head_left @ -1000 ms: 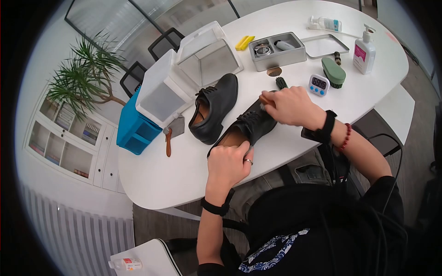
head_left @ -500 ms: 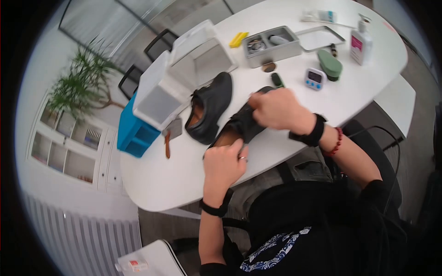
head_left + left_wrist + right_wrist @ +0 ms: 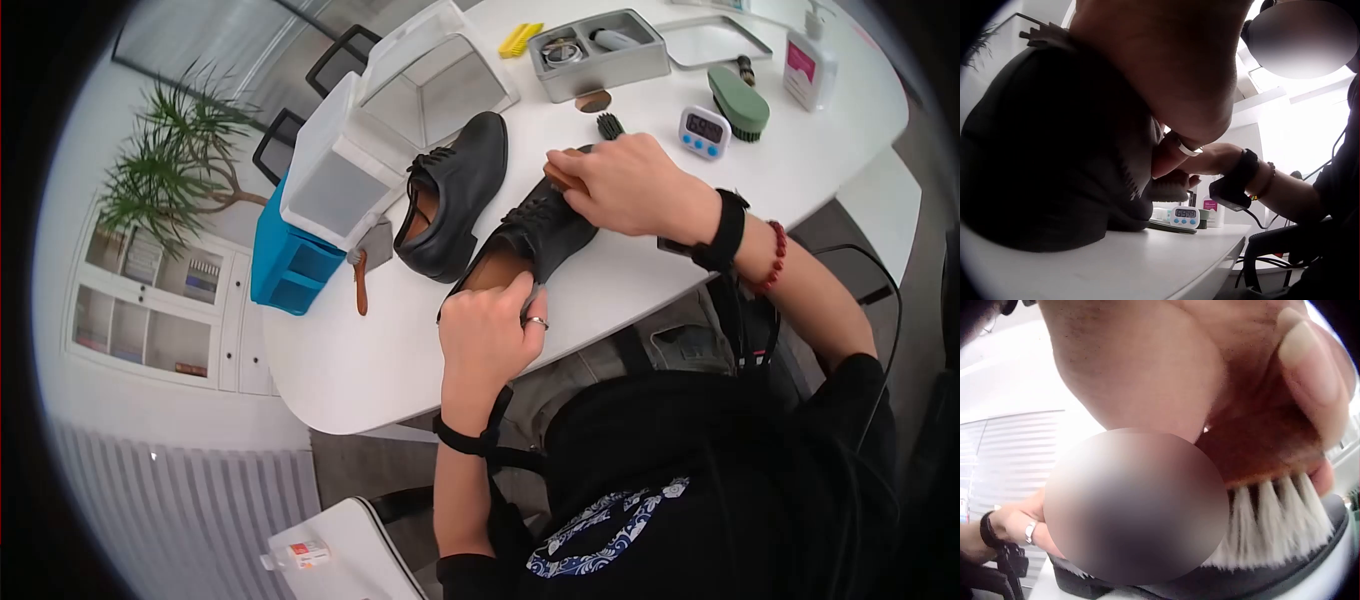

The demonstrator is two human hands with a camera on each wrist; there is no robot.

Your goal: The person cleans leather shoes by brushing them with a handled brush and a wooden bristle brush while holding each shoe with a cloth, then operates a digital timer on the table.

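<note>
My left hand [image 3: 490,330] grips a black lace-up leather shoe [image 3: 548,240] at its heel, thumb at the rim of the opening. In my right hand [image 3: 640,185] is a shoe brush [image 3: 566,172], pinched between thumb and fingers. Seen from the right wrist, it has a brown wooden back [image 3: 1260,447] and pale bristles [image 3: 1272,525] that meet the black leather near the toe. The matching black shoe [image 3: 465,185] stands just beyond, toe pointing away. Part of the held shoe's toe is hidden behind my right hand.
Past the toe lie a small dark-bristled brush [image 3: 609,125], a timer [image 3: 704,132] and a green-backed brush [image 3: 738,100]. Behind them are a metal tin [image 3: 625,75], its lid [image 3: 715,42] and a pump bottle [image 3: 808,65]. Clear-sided boxes [image 3: 330,175] and a wooden-handled tool [image 3: 361,285] are at left.
My right hand has shifted back and forth a little over the shoe's front with the brush. My left hand keeps its hold at the heel. The head view has tilted slightly.
</note>
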